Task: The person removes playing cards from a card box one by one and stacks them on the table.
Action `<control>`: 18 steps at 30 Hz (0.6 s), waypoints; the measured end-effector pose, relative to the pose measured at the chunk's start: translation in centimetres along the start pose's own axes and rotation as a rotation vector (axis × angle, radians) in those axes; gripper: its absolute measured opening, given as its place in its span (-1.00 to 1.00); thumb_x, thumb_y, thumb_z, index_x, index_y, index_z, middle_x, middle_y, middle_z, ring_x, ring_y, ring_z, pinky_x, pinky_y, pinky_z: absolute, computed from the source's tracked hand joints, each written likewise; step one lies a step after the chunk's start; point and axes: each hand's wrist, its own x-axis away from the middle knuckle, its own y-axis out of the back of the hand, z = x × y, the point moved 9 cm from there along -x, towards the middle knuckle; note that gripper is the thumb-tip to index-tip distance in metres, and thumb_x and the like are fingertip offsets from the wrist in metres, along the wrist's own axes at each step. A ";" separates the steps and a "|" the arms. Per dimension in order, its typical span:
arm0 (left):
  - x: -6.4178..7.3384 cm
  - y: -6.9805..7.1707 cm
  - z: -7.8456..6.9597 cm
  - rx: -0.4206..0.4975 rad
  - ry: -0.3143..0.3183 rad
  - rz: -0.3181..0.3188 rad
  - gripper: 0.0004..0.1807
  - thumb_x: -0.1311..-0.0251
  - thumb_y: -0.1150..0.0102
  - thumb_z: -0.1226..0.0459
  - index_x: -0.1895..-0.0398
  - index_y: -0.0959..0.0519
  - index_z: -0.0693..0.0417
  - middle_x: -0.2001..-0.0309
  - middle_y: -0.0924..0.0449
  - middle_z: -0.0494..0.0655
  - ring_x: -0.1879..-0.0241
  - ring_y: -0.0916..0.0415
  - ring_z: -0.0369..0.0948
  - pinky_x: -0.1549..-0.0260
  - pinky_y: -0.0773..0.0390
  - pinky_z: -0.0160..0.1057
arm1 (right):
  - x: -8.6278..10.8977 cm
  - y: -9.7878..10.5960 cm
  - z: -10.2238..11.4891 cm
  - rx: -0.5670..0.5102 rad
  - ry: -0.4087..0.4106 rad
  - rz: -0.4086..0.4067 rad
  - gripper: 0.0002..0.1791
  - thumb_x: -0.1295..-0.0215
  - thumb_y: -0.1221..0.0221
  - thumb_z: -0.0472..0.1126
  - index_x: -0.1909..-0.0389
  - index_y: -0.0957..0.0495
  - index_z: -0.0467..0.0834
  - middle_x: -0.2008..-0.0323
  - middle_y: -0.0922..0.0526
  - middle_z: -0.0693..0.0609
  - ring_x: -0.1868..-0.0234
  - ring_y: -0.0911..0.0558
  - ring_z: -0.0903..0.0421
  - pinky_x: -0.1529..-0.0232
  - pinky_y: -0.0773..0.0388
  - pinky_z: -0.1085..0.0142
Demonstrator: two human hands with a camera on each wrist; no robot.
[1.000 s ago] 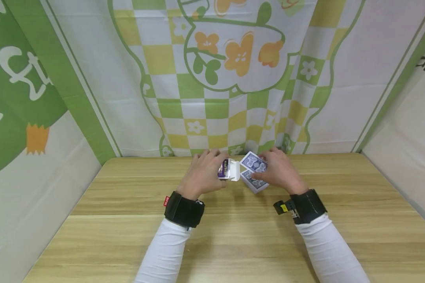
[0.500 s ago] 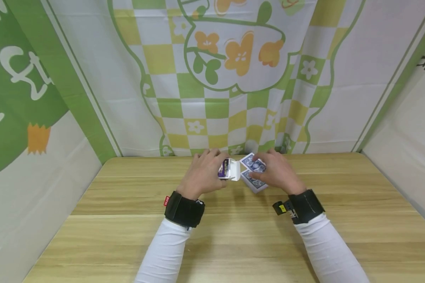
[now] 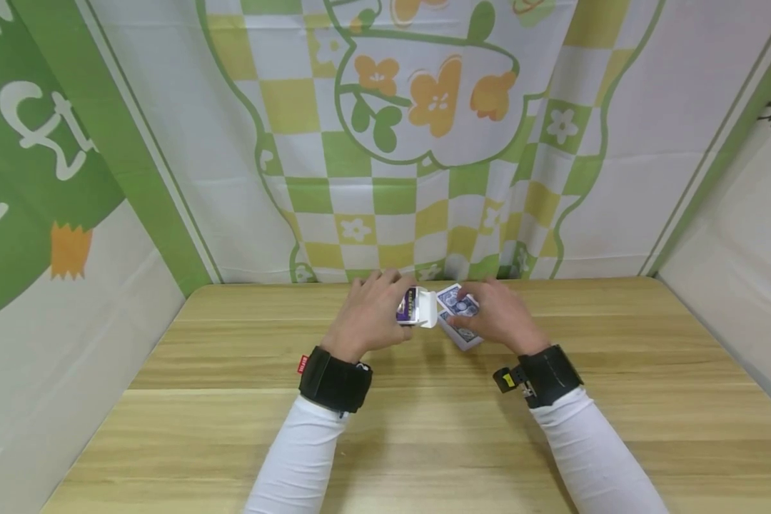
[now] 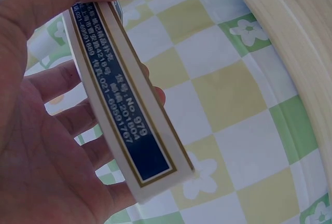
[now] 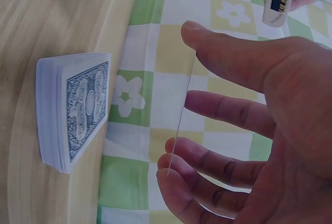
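My left hand (image 3: 370, 314) grips a small playing-card box (image 3: 407, 307), its white end flap (image 3: 427, 308) folded open toward the right. In the left wrist view the box (image 4: 137, 125) shows a narrow side with a dark blue printed panel, held between thumb and fingers. My right hand (image 3: 504, 314) pinches a playing card (image 3: 451, 296) with a blue patterned back; the right wrist view shows that card edge-on as a thin line. Below it, a deck of cards (image 5: 83, 110) lies back up on the table, partly covered by the hand in the head view.
The wooden table (image 3: 424, 442) ends at a hanging checkered cloth (image 3: 392, 193) just behind both hands. Cloth walls (image 3: 739, 235) stand at the sides. Each wrist wears a black strap (image 3: 335, 380).
My right hand has shifted slightly left and toward me with the card, which now overlaps more of the deck. The left hand and box have stayed in place.
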 end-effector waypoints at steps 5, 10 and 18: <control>0.0 0.0 0.0 -0.003 -0.001 -0.001 -0.24 0.30 -0.34 0.05 -0.15 -0.39 -0.15 0.05 -0.40 -0.17 0.14 -0.31 -0.21 0.17 -0.28 -0.14 | 0.0 -0.4 0.0 0.005 -0.004 0.018 -0.45 0.11 -0.30 0.20 0.11 -0.57 -0.03 0.24 -0.56 0.03 0.20 -0.46 0.04 0.30 -0.39 0.17; -0.1 0.0 0.0 -0.004 0.002 -0.002 -0.25 0.30 -0.33 0.06 -0.15 -0.39 -0.16 0.06 -0.40 -0.18 0.15 -0.30 -0.21 0.17 -0.28 -0.14 | -0.1 -0.9 -0.4 0.004 -0.036 0.038 -0.44 0.09 -0.29 0.20 0.09 -0.57 -0.03 0.24 -0.55 0.00 0.22 -0.48 0.04 0.31 -0.40 0.19; -0.1 0.0 0.0 0.000 0.005 0.003 -0.24 0.30 -0.32 0.06 -0.16 -0.39 -0.16 0.07 -0.39 -0.20 0.14 -0.30 -0.22 0.16 -0.28 -0.13 | -0.2 -1.7 -1.0 0.014 -0.048 0.062 -0.48 0.08 -0.29 0.17 0.12 -0.59 -0.06 0.27 -0.56 0.01 0.29 -0.47 0.07 0.36 -0.38 0.22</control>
